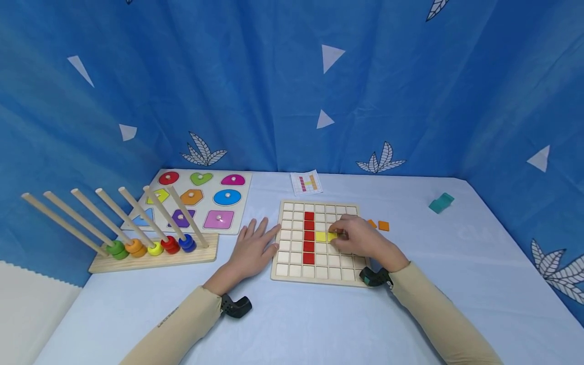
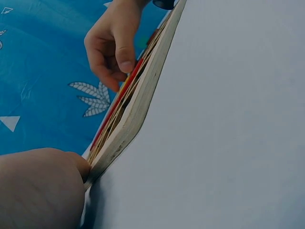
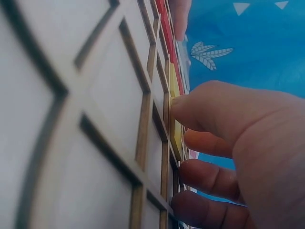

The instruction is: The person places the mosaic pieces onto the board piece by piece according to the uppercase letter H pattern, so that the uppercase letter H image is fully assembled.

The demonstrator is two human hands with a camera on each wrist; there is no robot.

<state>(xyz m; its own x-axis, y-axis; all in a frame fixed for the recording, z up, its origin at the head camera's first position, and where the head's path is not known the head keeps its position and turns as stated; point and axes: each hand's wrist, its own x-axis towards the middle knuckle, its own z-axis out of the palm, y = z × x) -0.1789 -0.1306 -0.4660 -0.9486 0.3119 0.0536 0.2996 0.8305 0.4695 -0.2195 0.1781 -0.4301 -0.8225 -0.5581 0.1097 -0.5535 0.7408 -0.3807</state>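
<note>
A wooden grid board lies flat on the white table. Several red tiles form a column in its cells, and a yellow tile sits just right of that column. My right hand is over the middle of the board, its thumb and fingers pinching a second yellow tile at a cell beside the first. In the right wrist view the thumb touches the yellow piece. At the board's left edge my left hand rests with its fingers extended, touching the rim.
Orange tiles lie right of the board, partly behind the right hand. Behind it is a small pattern card. A teal object sits farther right. At left stand a pegged ring counter and a shape puzzle.
</note>
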